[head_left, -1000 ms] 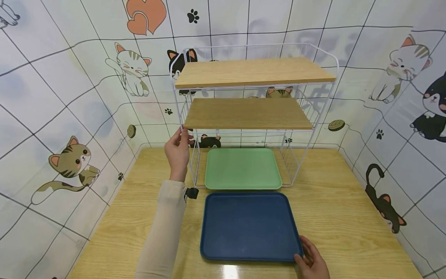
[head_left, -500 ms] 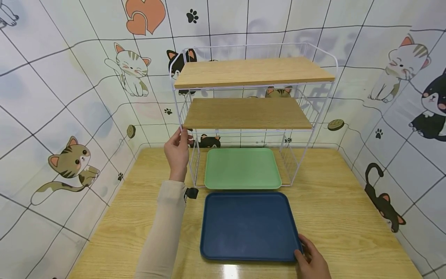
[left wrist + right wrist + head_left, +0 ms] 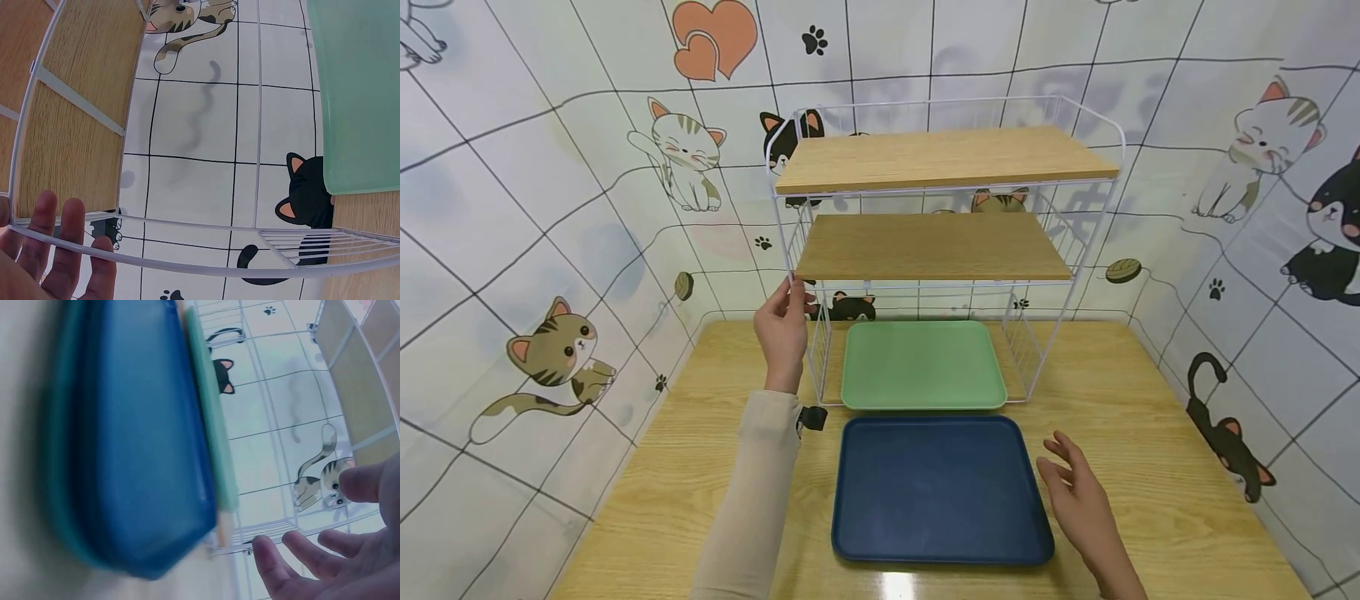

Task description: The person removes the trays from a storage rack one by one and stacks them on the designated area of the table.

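A three-tier shelf rack [image 3: 932,246] with a white wire frame and wooden boards stands at the back of the table. My left hand [image 3: 782,333] grips its left upright at the middle board, thumb in front; in the left wrist view several fingers [image 3: 69,225] reach past the wire. On the lowest board lies a light green tray [image 3: 925,367]. A dark blue tray [image 3: 940,492] is flat on the table before the rack. Right of it hovers my right hand [image 3: 1078,500], holding nothing, its fingers spread apart in the right wrist view.
The wooden table [image 3: 1150,467] meets walls [image 3: 587,275] covered in cat-print paper on the left, back and right. The rack's top board [image 3: 947,158] and middle board overhang the green tray.
My right hand has let go of the blue tray's near right corner and moved forward, up and slightly right. The left hand keeps its hold; the trays stay put.
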Motion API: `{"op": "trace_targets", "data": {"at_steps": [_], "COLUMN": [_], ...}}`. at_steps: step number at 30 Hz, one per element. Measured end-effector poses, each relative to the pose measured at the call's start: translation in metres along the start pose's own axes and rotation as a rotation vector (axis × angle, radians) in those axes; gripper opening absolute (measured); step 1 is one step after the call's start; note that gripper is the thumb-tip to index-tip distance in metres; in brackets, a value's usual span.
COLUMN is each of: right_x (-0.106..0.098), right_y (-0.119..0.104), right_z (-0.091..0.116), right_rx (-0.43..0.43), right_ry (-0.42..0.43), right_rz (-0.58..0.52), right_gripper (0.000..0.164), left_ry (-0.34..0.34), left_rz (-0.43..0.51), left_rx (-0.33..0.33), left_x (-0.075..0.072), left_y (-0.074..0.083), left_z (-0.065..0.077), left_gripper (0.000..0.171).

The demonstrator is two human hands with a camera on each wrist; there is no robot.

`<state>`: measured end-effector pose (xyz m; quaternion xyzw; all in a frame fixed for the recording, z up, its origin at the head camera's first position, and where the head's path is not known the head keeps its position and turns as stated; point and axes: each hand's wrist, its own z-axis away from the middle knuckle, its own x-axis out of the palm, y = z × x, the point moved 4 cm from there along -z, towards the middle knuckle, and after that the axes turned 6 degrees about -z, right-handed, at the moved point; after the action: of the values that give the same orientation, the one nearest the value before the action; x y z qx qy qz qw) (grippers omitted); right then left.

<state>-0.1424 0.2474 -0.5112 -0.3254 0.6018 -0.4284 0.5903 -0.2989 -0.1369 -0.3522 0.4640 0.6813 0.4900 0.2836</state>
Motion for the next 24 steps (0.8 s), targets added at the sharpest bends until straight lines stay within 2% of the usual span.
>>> {"op": "trace_targets", "data": {"at_steps": [8,9,12,16,24], "right_x": [-0.012,-0.013,-0.015,-0.014,-0.002], "right_y": [-0.027,-0.030,-0.038,-0.045,-0.046], "right_z": [-0.032,-0.036,-0.048,-0.064,-0.091], "right_rx": [-0.116,-0.126,-0.152,-0.148,-0.096], "right_ry": [0.002,0.000,-0.009,-0.040,-0.082], "right_rz": [0.010,0.012,0.023,0.027,0.069], "right_gripper": [0.069,0.068,0.068,0.072,0.070], "left_ry": [-0.007,-0.002,0.005,0.009,0.013], "left_rz": [0.014,0.016,0.007,-0.008,-0.014], "left_rx": [-0.002,0.004,0.000,-0.007,-0.011], "left_x": [0.000,0.000,0.001,0.001,0.001], "left_y": [0.000,-0.005,-0.006,-0.004,-0.033], "left_z": [0.000,-0.003,-0.003,-0.004,-0.017], "left_gripper": [0.035,0.035,0.035,0.035,0.036]}}
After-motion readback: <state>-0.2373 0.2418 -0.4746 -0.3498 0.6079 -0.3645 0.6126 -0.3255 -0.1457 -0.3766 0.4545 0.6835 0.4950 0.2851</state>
